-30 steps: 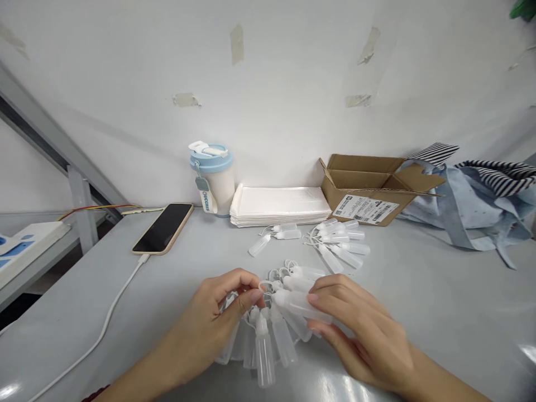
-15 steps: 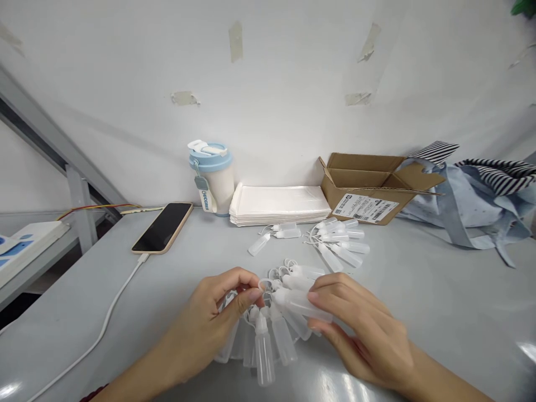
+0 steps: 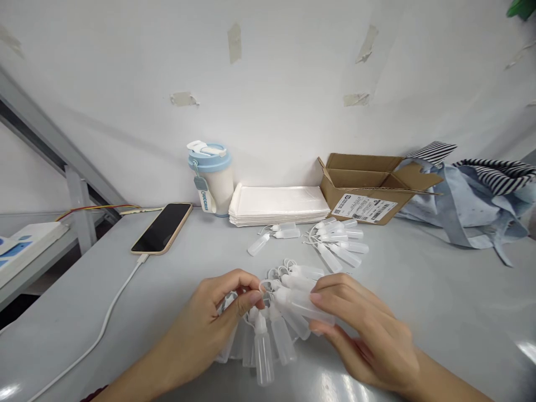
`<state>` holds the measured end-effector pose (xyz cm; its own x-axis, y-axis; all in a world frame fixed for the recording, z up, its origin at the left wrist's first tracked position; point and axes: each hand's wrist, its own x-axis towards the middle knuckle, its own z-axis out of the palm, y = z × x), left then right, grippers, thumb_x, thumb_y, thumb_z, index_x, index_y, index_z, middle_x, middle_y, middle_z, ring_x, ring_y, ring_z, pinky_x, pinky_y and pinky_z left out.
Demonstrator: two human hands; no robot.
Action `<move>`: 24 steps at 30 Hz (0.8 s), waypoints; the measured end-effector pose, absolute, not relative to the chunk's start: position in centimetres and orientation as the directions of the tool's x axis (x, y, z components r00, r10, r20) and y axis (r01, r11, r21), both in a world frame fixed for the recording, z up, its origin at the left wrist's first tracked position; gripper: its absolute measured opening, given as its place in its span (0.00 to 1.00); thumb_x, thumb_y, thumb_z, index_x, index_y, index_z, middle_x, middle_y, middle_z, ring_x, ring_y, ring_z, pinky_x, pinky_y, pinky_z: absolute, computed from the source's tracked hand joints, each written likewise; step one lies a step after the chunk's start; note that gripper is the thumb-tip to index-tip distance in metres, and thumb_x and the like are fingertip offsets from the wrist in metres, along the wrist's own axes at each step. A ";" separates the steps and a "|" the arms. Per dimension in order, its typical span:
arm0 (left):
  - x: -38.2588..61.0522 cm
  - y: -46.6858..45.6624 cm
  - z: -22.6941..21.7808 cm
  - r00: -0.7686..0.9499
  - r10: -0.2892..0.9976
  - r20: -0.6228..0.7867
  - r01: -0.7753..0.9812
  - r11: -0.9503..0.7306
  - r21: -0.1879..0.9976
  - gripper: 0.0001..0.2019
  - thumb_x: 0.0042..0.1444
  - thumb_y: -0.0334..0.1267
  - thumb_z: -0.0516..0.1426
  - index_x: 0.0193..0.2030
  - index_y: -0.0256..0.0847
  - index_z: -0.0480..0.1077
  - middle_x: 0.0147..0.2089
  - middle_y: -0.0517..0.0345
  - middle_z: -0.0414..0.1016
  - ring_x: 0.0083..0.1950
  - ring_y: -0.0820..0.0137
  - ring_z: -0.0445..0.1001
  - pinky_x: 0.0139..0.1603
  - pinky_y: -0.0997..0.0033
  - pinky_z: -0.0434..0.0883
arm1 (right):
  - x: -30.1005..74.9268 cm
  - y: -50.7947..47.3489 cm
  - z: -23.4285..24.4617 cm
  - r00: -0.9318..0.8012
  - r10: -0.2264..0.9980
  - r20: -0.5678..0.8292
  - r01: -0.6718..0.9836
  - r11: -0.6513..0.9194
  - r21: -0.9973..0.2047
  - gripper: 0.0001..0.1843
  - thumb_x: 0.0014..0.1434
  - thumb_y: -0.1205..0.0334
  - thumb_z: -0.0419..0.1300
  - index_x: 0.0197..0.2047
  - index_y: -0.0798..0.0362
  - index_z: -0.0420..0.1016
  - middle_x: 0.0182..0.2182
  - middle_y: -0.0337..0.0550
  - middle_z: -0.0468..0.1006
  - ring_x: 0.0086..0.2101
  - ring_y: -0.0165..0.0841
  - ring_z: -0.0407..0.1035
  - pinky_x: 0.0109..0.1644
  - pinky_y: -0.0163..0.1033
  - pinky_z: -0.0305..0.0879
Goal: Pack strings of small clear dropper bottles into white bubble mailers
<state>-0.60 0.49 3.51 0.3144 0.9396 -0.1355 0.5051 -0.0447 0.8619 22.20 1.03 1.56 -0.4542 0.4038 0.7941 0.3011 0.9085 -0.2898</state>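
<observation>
In front of me lies a bunch of small translucent plastic squeeze bottles [image 3: 263, 354] with white caps, fanned out and joined by thin loops. My left hand [image 3: 228, 312] pinches at a thin white loop [image 3: 264, 283] at the cap end of one bottle; what exactly lies between the fingertips is partly hidden. The body of that squeeze bottle [image 3: 295, 301] is gripped between the thumb and fingers of my right hand [image 3: 364, 329], tilted with its cap toward the left hand. Other bottles in the bunch are partly covered by both hands.
Two smaller groups of squeeze bottles [image 3: 330, 254] lie farther back. Behind them stand a stack of white envelopes [image 3: 280, 202], an open cardboard box [image 3: 364, 204], a blue-lidded cup [image 3: 220, 184] and a light blue cloth bag [image 3: 469, 206]. A charging phone [image 3: 162, 228] lies left.
My right hand and the bottle in it have shifted very slightly to the right. The left hand keeps its pinch at the loop; the view has moved a little.
</observation>
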 end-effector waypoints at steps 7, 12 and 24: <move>-0.5 0.5 3.5 0.301 0.943 -0.140 0.512 -0.036 0.858 0.13 0.62 0.47 0.50 0.33 0.45 0.71 0.32 0.65 0.73 0.35 0.71 0.69 0.35 0.74 0.63 | 22.2 0.8 1.4 -0.469 0.398 0.788 0.284 0.913 -0.292 0.17 0.58 0.74 0.55 0.52 0.60 0.65 0.28 0.45 0.71 0.32 0.36 0.66 0.31 0.42 0.69; -0.6 0.4 3.5 0.301 0.945 -0.126 0.518 -0.051 0.854 0.13 0.62 0.46 0.50 0.33 0.45 0.71 0.32 0.64 0.74 0.35 0.70 0.69 0.35 0.74 0.64 | 22.2 0.9 1.6 -0.481 0.400 0.781 0.280 0.913 -0.295 0.19 0.57 0.76 0.55 0.52 0.60 0.65 0.28 0.46 0.71 0.32 0.36 0.65 0.31 0.42 0.68; -0.4 0.5 3.5 0.334 0.941 -0.057 0.539 -0.141 0.830 0.14 0.63 0.44 0.49 0.31 0.44 0.71 0.31 0.64 0.74 0.34 0.71 0.70 0.37 0.75 0.64 | 22.2 0.8 1.5 -0.476 0.423 0.771 0.238 0.906 -0.351 0.15 0.56 0.78 0.55 0.48 0.64 0.66 0.29 0.48 0.70 0.33 0.35 0.64 0.32 0.42 0.67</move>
<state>-0.43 0.50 3.53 0.3343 0.9407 -0.0573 0.5390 -0.1410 0.8304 22.17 0.76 1.45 -0.4758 0.4233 0.7710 0.2376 0.9058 -0.3508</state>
